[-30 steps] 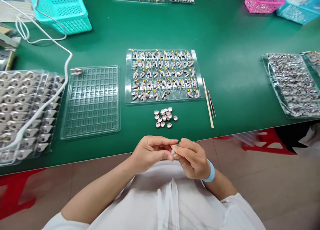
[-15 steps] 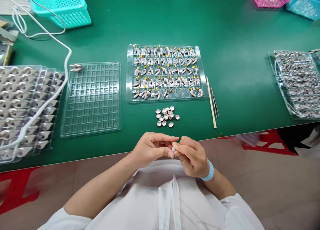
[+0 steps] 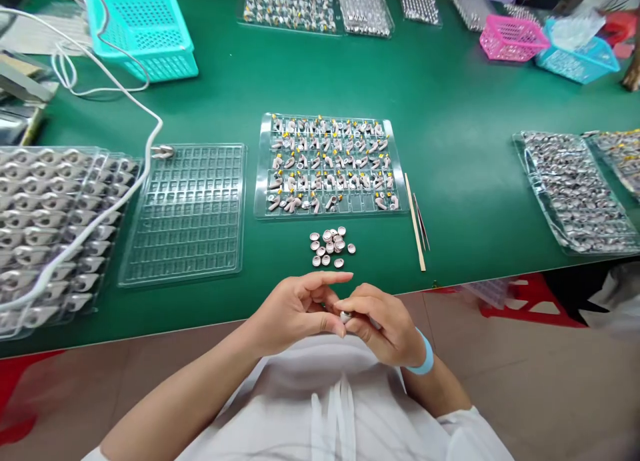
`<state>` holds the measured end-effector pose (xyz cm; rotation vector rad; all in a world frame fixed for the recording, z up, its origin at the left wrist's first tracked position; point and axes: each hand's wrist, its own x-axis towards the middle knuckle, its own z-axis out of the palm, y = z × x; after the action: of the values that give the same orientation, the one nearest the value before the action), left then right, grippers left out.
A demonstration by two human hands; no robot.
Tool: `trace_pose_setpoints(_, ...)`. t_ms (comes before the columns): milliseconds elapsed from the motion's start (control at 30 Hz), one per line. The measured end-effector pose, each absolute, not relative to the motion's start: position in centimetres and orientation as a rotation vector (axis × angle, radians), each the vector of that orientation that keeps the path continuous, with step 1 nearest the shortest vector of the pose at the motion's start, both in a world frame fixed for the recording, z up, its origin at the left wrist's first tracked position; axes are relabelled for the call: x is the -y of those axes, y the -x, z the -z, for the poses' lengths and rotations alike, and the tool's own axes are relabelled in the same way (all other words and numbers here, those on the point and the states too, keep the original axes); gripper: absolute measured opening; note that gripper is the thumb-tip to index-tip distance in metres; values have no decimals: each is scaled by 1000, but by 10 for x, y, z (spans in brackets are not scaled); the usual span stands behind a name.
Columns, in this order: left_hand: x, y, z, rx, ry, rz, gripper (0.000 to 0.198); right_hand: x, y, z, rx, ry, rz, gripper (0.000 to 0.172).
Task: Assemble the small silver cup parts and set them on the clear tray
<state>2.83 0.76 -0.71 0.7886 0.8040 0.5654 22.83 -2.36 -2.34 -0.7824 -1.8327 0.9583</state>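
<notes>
Small part (image 3: 346, 317) and green table (image 3: 460, 134): the table fills most of the view; the part is up off it, just past its near edge, between the hands.
Grey parts (image 3: 37, 237) at the left: they sit in neat rows; the view's edge cuts them off.
Middle tray (image 3: 261, 181): it lies straight ahead, probably so both hands can reach it.
Left hand (image 3: 287, 314): its thumb is by the part, and its pointing finger sticks out straight. Whether it grips too, you cannot tell.
Right hand (image 3: 387, 322): finger and thumb pinch the part, likely because it is so tiny. They hide most of it, so its shape is hard to see.
Stick (image 3: 415, 227) and tweezers (image 3: 421, 221): they lie side by side, right of the tray, maybe for easy grabbing.
Round cups (image 3: 329, 247): they lie loose between tray and hands, likely for quick picking. Some cover others.
</notes>
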Motion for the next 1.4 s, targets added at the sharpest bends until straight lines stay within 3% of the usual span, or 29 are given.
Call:
trace_pose_setpoints(333, -8, -31, 9, -792, -675, -578, 57, 24, -224, 29, 1768, 818, -861, 27)
trace_pose_setpoints(600, -9, -36, 10, -802, -655, -606, 27, 25, -223, 32, 1772, 856, -669, 34)
trace_pose_setpoints(1033, -12, -41, 9, -835, -742, -650, 14, 29, -225, 40, 1854, 895, -437, 48)
trace_pose_setpoints(1400, -15, -39, 9, -843, -802, -632, 11, 30, -225, 40, 1802, 923, -594, 41)
